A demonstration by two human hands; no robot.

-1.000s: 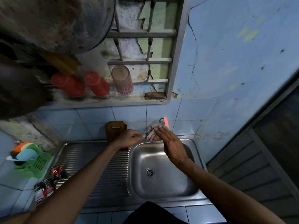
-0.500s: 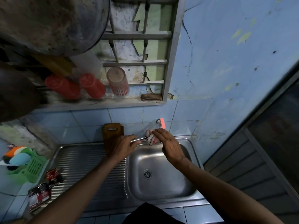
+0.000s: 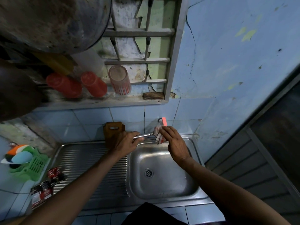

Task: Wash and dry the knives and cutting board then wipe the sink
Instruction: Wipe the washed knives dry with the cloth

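Over the back rim of the steel sink, my left hand grips one end of a shiny metal knife. Its other end is buried in a red-and-white cloth. My right hand holds that cloth around the knife, fingers laid over it. A brown wooden cutting board leans upright against the blue tiles behind my left hand. The sink basin holds nothing but its drain.
A pink-handled tap sticks out of the wall just behind the cloth. The ribbed drainboard lies left of the basin, with a green rack of sponges and dark sachets beyond it. Cups stand on the window ledge above.
My hands have drawn apart. The left hand slid left along the sink rim, so a stretch of bare metal now shows between it and the cloth.
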